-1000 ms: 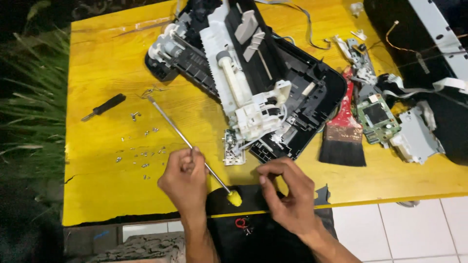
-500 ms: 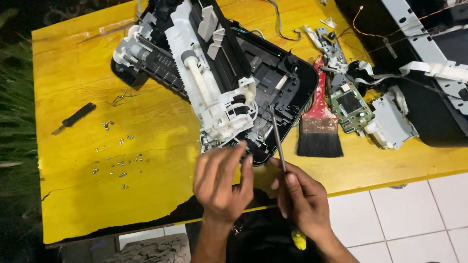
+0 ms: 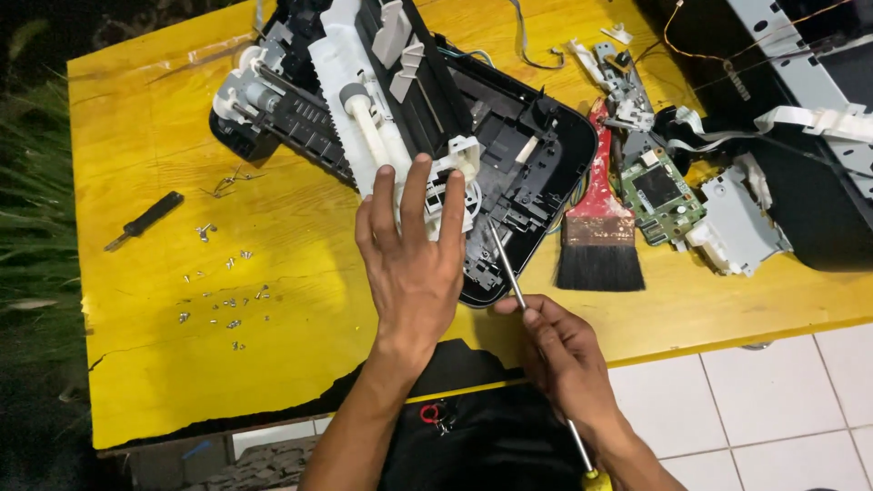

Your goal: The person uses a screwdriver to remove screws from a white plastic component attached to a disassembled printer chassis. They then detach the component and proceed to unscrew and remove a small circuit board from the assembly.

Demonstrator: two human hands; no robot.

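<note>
On the yellow table [image 3: 273, 236] two bare hands are at work: the left hand [image 3: 411, 264] lies flat and open, fingers spread, palm down on the white inner frame [image 3: 382, 118] of a gutted printer, gripping nothing, just pressing on it. Right hand [image 3: 556, 350] is closed around the metal shaft of one long screwdriver [image 3: 514, 289], yellow handle end poking out down by the wrist, tip up against the printer's black base shell [image 3: 536, 173] just right of the left hand. That shell is basically the only container here, and it has the white frame plus a mess of black plastic parts sitting in it. Right of it, one paintbrush [image 3: 598, 227] with a red handle and black bristles, then one green circuit board [image 3: 662, 193] and one grey metal bracket piece [image 3: 738, 227] beside it. Off to the left there's one small black-handled tool [image 3: 145, 219] and a scatter of loose screws [image 3: 223, 291], maybe fifteen or so, too small to count properly
</note>
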